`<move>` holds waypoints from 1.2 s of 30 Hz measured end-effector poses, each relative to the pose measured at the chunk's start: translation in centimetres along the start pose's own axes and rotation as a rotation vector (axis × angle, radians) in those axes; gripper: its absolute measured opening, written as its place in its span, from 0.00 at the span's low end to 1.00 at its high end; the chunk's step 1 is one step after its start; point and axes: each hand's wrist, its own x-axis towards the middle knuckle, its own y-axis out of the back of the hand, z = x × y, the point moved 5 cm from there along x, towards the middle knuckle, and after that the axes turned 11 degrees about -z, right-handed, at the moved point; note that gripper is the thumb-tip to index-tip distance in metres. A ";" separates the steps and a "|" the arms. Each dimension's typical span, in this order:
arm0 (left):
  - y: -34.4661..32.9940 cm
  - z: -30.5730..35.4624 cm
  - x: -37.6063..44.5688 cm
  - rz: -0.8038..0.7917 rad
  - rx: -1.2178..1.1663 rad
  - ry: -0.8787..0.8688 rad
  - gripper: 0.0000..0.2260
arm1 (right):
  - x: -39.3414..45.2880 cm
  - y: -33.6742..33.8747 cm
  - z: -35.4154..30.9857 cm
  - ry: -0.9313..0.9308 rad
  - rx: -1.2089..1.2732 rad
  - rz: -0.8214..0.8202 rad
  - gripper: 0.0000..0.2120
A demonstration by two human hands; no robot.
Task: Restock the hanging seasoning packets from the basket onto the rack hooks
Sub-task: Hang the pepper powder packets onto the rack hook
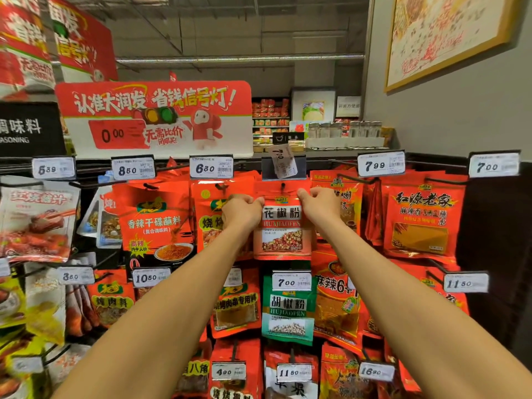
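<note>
Gripping the packet (283, 226) at its top corners with your left hand (241, 211) and right hand (319, 207), you have it on the hook (283, 185); basket unseen, remainder unknowable.

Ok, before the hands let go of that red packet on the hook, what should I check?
1. Left hand grips the red packet at its upper left edge: ok.
2. Right hand grips its upper right edge: ok.
3. Hook through the packet's hang hole: ok, tip shows at the hole.
4. Packet hanging level: ok.
5. Price tag above the hook seated straight: not ok, tilted in its holder.
6. Room behind on the hook: cannot tell.
</note>
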 end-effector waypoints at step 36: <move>-6.2 -37.6 -32.0 -0.499 -0.333 0.932 0.08 | -38.1 -8.6 37.0 -0.936 0.188 -0.510 0.13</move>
